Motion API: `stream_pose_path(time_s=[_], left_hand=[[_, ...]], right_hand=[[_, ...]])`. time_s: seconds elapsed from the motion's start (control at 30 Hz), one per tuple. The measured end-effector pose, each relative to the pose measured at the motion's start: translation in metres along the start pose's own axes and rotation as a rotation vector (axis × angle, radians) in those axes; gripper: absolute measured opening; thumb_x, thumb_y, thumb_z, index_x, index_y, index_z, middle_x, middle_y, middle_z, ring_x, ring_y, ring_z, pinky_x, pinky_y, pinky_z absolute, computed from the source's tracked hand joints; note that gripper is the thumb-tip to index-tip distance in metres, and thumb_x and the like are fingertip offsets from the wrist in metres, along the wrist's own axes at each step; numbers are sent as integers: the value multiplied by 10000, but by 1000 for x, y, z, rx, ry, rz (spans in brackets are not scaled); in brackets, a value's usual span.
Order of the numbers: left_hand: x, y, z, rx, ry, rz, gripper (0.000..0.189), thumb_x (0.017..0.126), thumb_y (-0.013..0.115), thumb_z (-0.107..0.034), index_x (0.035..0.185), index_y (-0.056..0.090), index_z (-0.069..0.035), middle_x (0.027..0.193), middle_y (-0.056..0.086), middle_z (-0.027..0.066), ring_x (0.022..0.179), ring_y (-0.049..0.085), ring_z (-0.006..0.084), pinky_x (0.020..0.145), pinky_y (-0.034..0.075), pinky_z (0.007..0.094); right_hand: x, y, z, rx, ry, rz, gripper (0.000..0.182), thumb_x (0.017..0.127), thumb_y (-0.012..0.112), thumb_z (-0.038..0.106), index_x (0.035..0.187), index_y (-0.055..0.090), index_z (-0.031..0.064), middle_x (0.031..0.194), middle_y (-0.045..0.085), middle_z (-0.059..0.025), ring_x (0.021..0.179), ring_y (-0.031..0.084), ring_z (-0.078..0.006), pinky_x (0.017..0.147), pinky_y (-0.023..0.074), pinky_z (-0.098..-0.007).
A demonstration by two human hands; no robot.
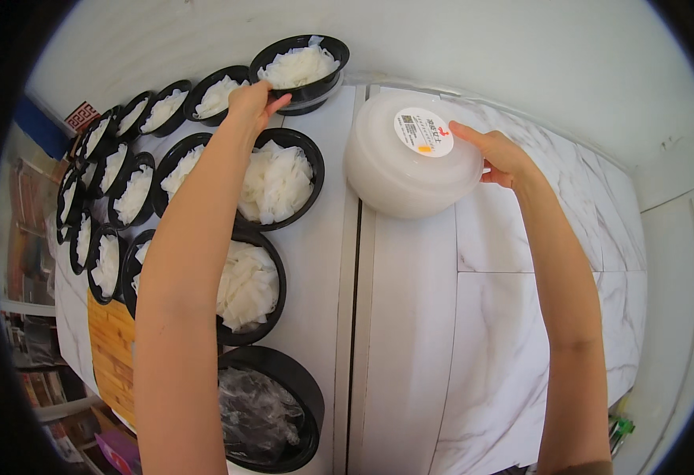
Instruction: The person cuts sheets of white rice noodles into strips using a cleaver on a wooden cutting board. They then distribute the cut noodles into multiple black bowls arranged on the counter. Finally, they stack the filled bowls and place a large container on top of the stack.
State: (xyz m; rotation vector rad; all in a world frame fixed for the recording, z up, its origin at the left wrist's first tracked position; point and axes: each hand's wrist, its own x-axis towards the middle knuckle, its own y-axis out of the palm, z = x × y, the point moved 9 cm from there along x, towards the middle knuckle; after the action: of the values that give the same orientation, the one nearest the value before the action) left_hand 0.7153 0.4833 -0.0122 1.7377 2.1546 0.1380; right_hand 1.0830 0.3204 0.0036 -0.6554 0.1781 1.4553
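Observation:
At the back of the table, my left hand [259, 102] grips the near rim of a black plastic bowl [338, 53] that holds white flat noodles [299, 66]. This bowl rests on another black container with a clear rim. To its right, my right hand [498, 155] holds the right edge of a stack of translucent plastic lids [382, 178], thumb on top and fingers at the side. The top lid bears a round white sticker [424, 132] with print. Below my left hand, another black bowl [318, 169] of noodles stands on the table.
Several black bowls of noodles [135, 195] stand in rows at the left, partly behind my left forearm. A black container with clear plastic film [258, 415] is at the near edge. A wooden board [109, 350] lies at left. A wall [501, 47] borders the back; a seam crosses the marbled tabletop [495, 332].

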Motion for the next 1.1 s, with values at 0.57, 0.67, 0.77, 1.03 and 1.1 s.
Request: stream_pose_path(time_s=[0.57, 0.67, 0.77, 1.03, 1.1], left_hand=[[-121, -19, -43, -24, -36, 259, 101, 844, 476, -12, 876, 456, 82, 932, 530, 160, 860, 611, 313, 770, 560, 311], [-134, -14, -48, -9, -47, 268, 91, 843, 482, -10, 867, 459, 75, 910, 520, 145, 861, 606, 295, 779, 559, 319], [-140, -11, -48, -24, -38, 268, 80, 843, 489, -12, 841, 460, 62, 887, 499, 124, 850, 593, 265, 787, 558, 330], [-152, 2, -46, -29, -68, 280, 85, 834, 497, -7, 777, 450, 36, 881, 479, 109, 843, 567, 232, 832, 543, 357], [-152, 4, -47, -52, -61, 278, 82, 830, 499, -6, 775, 451, 32, 882, 481, 109, 842, 568, 234, 829, 543, 360]], right_hand=[[5, -10, -11, 18, 40, -40, 593, 692, 668, 535, 943, 606, 1, 883, 578, -82, 795, 527, -167, 709, 451, -300], [3, -11, -13, 70, 40, -45, 572, 685, 687, 512, 940, 607, 7, 894, 573, -86, 798, 519, -171, 703, 446, -303], [2, -11, -11, 91, 40, -72, 577, 678, 698, 501, 943, 605, -3, 908, 569, -97, 813, 516, -178, 698, 439, -302], [3, -3, 12, 248, -124, 1, 666, 709, 701, 439, 1090, 522, -77, 1063, 550, -160, 960, 533, -251, 789, 445, -355], [-10, 9, 19, 389, -172, 76, 679, 745, 683, 411, 1172, 470, -73, 1156, 519, -177, 1037, 523, -287, 868, 437, -392]])
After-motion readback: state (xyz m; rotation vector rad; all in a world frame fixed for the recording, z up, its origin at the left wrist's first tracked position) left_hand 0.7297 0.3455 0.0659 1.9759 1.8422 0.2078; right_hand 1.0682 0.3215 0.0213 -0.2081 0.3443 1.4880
